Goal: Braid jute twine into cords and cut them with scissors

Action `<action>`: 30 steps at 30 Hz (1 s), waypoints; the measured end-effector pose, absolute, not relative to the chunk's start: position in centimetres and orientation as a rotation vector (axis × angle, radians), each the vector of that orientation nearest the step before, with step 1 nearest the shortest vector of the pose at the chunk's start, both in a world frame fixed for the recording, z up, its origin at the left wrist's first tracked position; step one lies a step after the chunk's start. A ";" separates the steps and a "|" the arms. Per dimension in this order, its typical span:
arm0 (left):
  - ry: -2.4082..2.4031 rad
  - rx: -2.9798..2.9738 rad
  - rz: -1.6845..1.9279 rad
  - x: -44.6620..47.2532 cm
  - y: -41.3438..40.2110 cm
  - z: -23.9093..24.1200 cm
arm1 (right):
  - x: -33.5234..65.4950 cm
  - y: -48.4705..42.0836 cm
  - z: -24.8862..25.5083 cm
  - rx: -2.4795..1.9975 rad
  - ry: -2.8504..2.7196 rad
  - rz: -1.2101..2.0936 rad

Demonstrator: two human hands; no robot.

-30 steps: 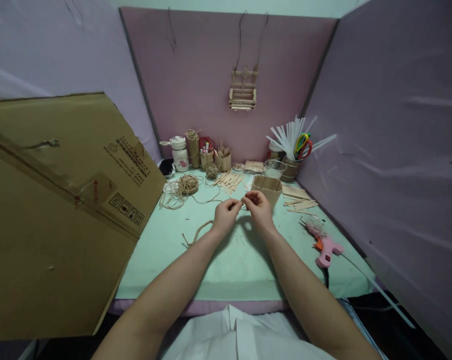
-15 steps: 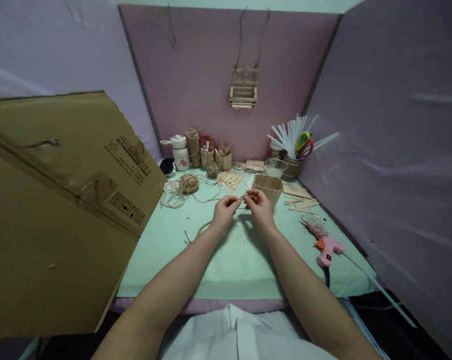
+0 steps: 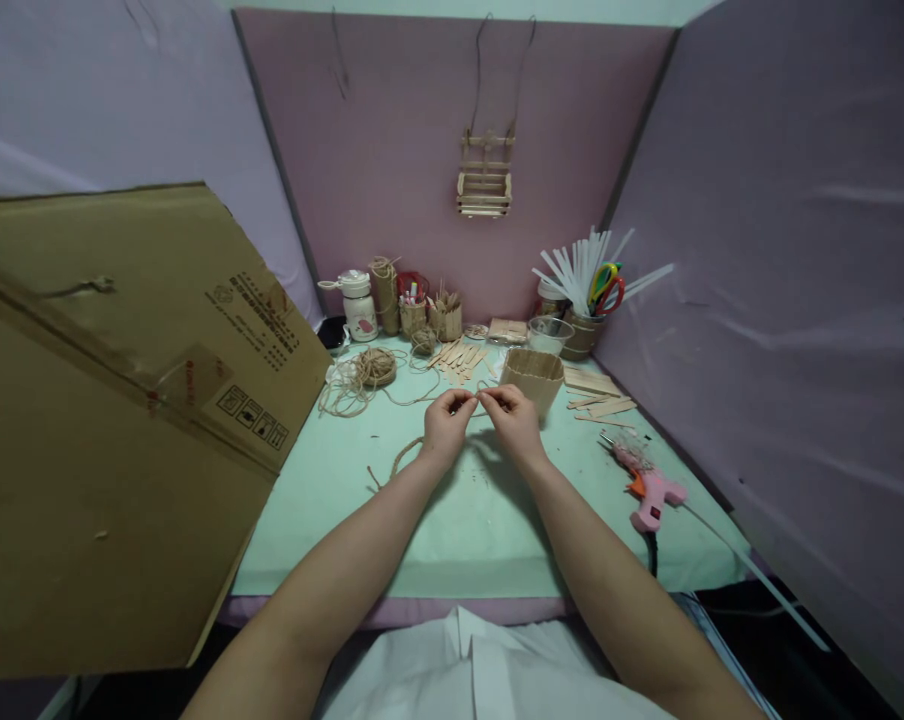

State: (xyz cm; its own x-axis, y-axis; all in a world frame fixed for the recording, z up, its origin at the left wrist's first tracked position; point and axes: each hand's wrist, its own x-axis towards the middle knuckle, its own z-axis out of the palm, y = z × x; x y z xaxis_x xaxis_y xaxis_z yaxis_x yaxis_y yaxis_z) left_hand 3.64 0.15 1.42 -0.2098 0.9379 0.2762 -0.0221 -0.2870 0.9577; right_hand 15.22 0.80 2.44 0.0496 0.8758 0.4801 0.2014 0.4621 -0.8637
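My left hand (image 3: 448, 420) and my right hand (image 3: 513, 418) meet fingertip to fingertip over the middle of the table, both pinching thin jute twine (image 3: 482, 386). A small loop of it shows just above the fingers. Behind my right hand stands a container made of craft sticks (image 3: 534, 375). A thicker braided cord (image 3: 401, 458) lies on the cloth, partly hidden by my left forearm. Farther left is a ball of twine (image 3: 377, 367) with loose strands around it.
A pink glue gun (image 3: 653, 495) with a glue stick lies at right. Loose craft sticks (image 3: 606, 405) lie near it. A large cardboard sheet (image 3: 122, 430) leans at left. Along the back stand a white bottle (image 3: 359, 308) and a pot of glue sticks and scissors (image 3: 583, 335).
My right hand has shifted slightly left and its fingers have closed in beside my left fingertips. The twine between the hands now forms a small loop above them.
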 end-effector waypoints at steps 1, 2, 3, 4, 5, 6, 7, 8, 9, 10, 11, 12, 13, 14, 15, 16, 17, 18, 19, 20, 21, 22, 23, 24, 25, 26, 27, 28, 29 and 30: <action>1.174 1.306 1.601 3.7 0.1 1.4 | 15.2 1.0 2.3 -1.014 -1.442 0.708; 1.181 1.325 1.593 3.7 0.0 1.4 | 15.2 1.1 2.1 -1.020 -1.421 0.747; 1.188 1.331 1.579 3.8 0.0 1.3 | 15.2 1.3 1.8 -1.024 -1.399 0.785; 1.193 1.326 1.566 3.8 0.1 1.3 | 15.2 1.4 1.7 -1.028 -1.378 0.816; 1.196 1.315 1.557 3.8 0.1 1.2 | 15.2 1.5 1.5 -1.032 -1.364 0.839; 1.198 1.306 1.552 3.8 0.2 1.1 | 15.2 1.6 1.4 -1.037 -1.356 0.850; 1.202 1.303 1.552 3.8 0.2 1.0 | 15.2 1.6 1.4 -1.042 -1.357 0.852; 1.210 1.306 1.555 3.8 0.2 1.0 | 15.2 1.6 1.4 -1.045 -1.364 0.847; 1.218 1.313 1.564 3.8 0.2 1.0 | 15.2 1.6 1.4 -1.047 -1.375 0.838; 1.223 1.318 1.575 3.8 0.2 1.0 | 15.2 1.5 1.4 -1.048 -1.389 0.826; 1.221 1.311 1.584 3.8 0.1 1.1 | 15.2 1.5 1.4 -1.046 -1.406 0.815; 1.212 1.279 1.585 3.8 0.1 1.2 | 15.1 1.4 1.5 -1.042 -1.425 0.805; 1.189 1.212 1.575 3.8 0.2 1.3 | 15.1 1.4 1.5 -1.035 -1.444 0.797; 1.147 1.107 1.551 3.7 0.2 1.4 | 15.1 1.3 1.6 -1.027 -1.463 0.790; 1.092 0.976 1.501 3.6 0.3 1.5 | 15.0 1.3 1.6 -1.017 -1.484 0.782; 1.030 0.838 1.428 3.5 0.4 1.6 | 14.9 1.2 1.6 -1.007 -1.503 0.769; 0.968 0.708 1.348 3.4 0.5 1.7 | 14.8 1.1 1.7 -0.998 -1.522 0.754; 0.913 0.599 1.272 3.3 0.6 1.9 | 14.8 1.0 1.7 -0.987 -1.542 0.740; 0.869 0.524 1.209 3.2 0.6 2.0 | 14.7 1.0 1.7 -0.975 -1.559 0.728; 0.844 0.483 1.168 3.1 0.6 2.1 | 14.7 1.0 1.8 -0.964 -1.572 0.720; 0.835 0.479 1.162 3.0 0.6 2.2 | 14.7 1.0 1.8 -0.954 -1.576 0.715; 0.840 0.514 1.190 3.0 0.5 2.3 | 14.7 1.0 1.9 -0.949 -1.571 0.714; 0.863 0.588 1.237 3.0 0.4 2.4 | 14.8 1.1 1.9 -0.950 -1.560 0.716; 0.901 0.697 1.298 3.0 0.2 2.4 | 14.9 1.2 1.9 -0.958 -1.544 0.720; 0.946 0.827 1.363 3.1 0.1 2.5 | 15.0 1.2 1.9 -0.970 -1.530 0.725; 0.989 0.955 1.420 3.1 0.0 2.5 | 15.1 1.3 2.0 -0.982 -1.521 0.731; 1.024 1.060 1.459 3.2 -0.1 2.5 | 15.1 1.3 2.0 -0.992 -1.519 0.734; 1.046 1.119 1.477 3.2 -0.1 2.5 | 15.1 1.3 2.0 -0.995 -1.523 0.732; 1.048 1.121 1.482 3.2 0.0 2.5 | 15.1 1.2 2.1 -0.992 -1.532 0.724; 1.027 1.070 1.473 3.2 0.0 2.4 | 15.0 1.0 2.1 -0.981 -1.545 0.713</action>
